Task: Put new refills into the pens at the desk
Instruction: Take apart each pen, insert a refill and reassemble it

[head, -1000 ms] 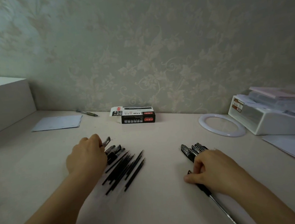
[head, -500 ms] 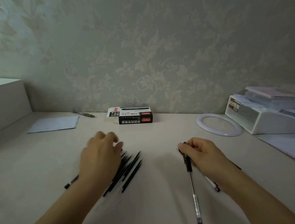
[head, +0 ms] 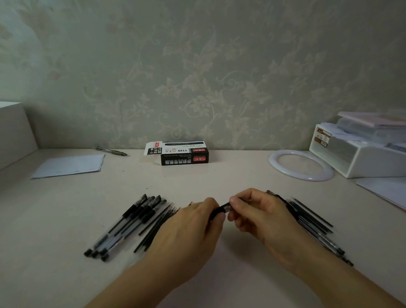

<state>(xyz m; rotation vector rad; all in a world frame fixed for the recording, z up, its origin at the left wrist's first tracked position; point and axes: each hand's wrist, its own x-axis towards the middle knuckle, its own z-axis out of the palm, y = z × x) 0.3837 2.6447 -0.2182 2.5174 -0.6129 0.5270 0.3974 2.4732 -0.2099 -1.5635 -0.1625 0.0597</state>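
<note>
Two bare hands meet over the pale desk (head: 57,240), the left hand (head: 191,231) and right hand (head: 258,212) each with a closed grip on one black pen (head: 222,208) held between them, fingers curled round its ends. A cluster of pens (head: 127,224) and loose refills (head: 158,221) lies to the left; more pens and refills (head: 311,220) lie to the right. Farther back sit a refill box (head: 184,153), a white ring (head: 301,165), white trays (head: 369,154) and a paper sheet (head: 70,165) near the wall.

Both hands (head: 227,223) — gripping pen (head: 222,209) (black).
</note>
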